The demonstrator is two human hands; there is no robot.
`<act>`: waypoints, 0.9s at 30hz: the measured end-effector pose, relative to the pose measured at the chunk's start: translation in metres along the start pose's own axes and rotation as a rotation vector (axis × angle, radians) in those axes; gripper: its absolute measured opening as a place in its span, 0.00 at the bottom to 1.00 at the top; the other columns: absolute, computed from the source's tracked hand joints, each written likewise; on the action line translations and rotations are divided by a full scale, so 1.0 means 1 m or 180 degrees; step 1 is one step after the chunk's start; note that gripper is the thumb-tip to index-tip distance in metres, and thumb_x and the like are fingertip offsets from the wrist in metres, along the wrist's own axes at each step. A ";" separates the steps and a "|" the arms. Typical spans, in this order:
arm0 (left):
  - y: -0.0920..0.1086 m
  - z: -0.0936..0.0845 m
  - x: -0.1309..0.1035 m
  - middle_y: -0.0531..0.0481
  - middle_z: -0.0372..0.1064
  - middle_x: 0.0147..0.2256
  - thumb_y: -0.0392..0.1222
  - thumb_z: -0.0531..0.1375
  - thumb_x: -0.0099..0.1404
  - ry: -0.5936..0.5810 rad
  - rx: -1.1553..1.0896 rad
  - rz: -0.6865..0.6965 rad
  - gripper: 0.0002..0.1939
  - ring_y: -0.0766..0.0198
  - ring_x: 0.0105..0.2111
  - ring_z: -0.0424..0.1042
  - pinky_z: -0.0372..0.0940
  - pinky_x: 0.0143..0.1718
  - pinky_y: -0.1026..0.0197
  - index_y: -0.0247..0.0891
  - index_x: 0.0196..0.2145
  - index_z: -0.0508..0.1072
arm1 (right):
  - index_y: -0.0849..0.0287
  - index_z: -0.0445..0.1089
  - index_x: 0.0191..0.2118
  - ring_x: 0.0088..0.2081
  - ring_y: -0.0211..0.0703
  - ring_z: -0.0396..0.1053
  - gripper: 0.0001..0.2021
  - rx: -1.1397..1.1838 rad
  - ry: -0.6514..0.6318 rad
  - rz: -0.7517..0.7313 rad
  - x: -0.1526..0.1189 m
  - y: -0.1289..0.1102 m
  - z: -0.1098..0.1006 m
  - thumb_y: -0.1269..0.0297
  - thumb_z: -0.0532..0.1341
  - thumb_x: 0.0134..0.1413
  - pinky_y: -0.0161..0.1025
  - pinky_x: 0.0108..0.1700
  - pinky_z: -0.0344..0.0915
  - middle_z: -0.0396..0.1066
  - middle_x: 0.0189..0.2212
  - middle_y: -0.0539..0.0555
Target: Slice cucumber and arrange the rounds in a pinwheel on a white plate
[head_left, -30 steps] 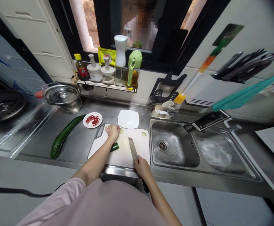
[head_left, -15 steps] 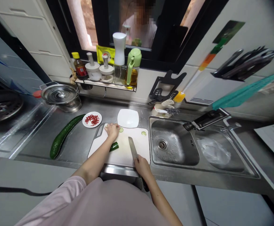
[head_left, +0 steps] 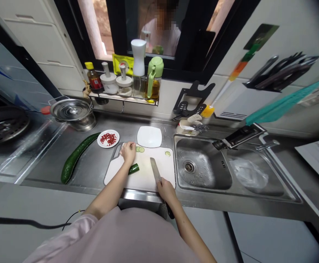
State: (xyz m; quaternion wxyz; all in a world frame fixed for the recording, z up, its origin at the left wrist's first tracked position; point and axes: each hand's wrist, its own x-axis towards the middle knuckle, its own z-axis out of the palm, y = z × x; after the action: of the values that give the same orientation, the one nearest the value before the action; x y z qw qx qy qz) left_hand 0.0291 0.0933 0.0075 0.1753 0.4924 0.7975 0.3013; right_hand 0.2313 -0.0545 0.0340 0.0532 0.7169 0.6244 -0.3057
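My left hand [head_left: 128, 151] is over the upper left of the white cutting board [head_left: 159, 182], fingers bent together beside pale green cucumber slices [head_left: 140, 149]; what they pinch, if anything, is too small to make out. My right hand [head_left: 165, 189] is closed round a knife [head_left: 155, 169], its blade lying toward the board's far side. A short cucumber piece [head_left: 134, 168] rests partly behind my left forearm. More slices [head_left: 167, 153] lie at the board's upper right. Behind the board is a white square plate [head_left: 149, 136].
A long cucumber [head_left: 76, 157] and a plate of red pieces [head_left: 108, 138] are on the left, near a lidded pot [head_left: 77, 114]. The sink [head_left: 200, 168] adjoins the board's right side. Bottles stand on a rack [head_left: 126, 98] behind.
My left hand has shifted slightly left along the board's far edge, and more slices show beside it. My right hand and the knife stay nearly where they were.
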 end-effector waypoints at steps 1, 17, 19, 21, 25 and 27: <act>-0.003 -0.004 -0.004 0.46 0.71 0.43 0.48 0.51 0.68 0.0120 -0.0154 -0.0009 0.13 0.54 0.46 0.65 0.56 0.49 0.52 0.44 0.41 0.74 | 0.59 0.70 0.44 0.42 0.44 0.71 0.16 -0.0019 -0.0023 -0.0001 0.000 0.000 0.000 0.62 0.46 0.64 0.35 0.35 0.53 0.75 0.41 0.59; -0.076 -0.021 -0.092 0.46 0.71 0.42 0.43 0.55 0.67 -0.0154 -0.0786 0.2028 0.10 0.60 0.45 0.69 0.66 0.50 0.55 0.42 0.40 0.76 | 0.61 0.69 0.47 0.43 0.47 0.71 0.17 -0.0205 -0.0022 -0.0166 -0.006 -0.018 -0.010 0.61 0.46 0.64 0.36 0.39 0.57 0.75 0.41 0.61; -0.078 -0.019 -0.091 0.45 0.72 0.43 0.43 0.56 0.67 -0.0185 -0.0763 0.2146 0.10 0.60 0.46 0.70 0.66 0.50 0.54 0.42 0.41 0.76 | 0.60 0.69 0.47 0.43 0.47 0.71 0.17 -0.0214 -0.0023 -0.0243 -0.008 -0.025 -0.011 0.60 0.46 0.65 0.36 0.39 0.57 0.75 0.42 0.61; -0.080 -0.016 -0.090 0.45 0.72 0.43 0.43 0.56 0.67 -0.0208 -0.0751 0.2213 0.10 0.60 0.45 0.70 0.67 0.50 0.53 0.42 0.41 0.76 | 0.60 0.68 0.48 0.43 0.46 0.71 0.17 -0.0227 -0.0049 -0.0320 -0.010 -0.034 -0.012 0.60 0.46 0.65 0.36 0.39 0.57 0.74 0.42 0.61; -0.082 -0.014 -0.087 0.46 0.73 0.41 0.43 0.56 0.68 -0.0192 -0.0825 0.2276 0.10 0.60 0.44 0.71 0.67 0.49 0.53 0.42 0.40 0.77 | 0.59 0.68 0.48 0.44 0.47 0.71 0.16 -0.0278 -0.0128 -0.0417 -0.015 -0.050 -0.014 0.60 0.47 0.66 0.36 0.40 0.57 0.74 0.42 0.61; -0.083 -0.013 -0.086 0.45 0.73 0.41 0.43 0.56 0.67 -0.0169 -0.0872 0.2264 0.10 0.60 0.44 0.71 0.68 0.48 0.53 0.42 0.40 0.77 | 0.59 0.68 0.48 0.44 0.47 0.71 0.16 -0.0297 -0.0141 -0.0469 -0.017 -0.057 -0.014 0.61 0.47 0.66 0.36 0.40 0.57 0.74 0.42 0.61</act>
State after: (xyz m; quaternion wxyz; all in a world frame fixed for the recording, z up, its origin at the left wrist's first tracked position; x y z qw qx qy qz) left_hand 0.0045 -0.0150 -0.0383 0.1445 0.7180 0.5244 0.4343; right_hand 0.1836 -0.0503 0.0712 0.0777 0.6588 0.6877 -0.2951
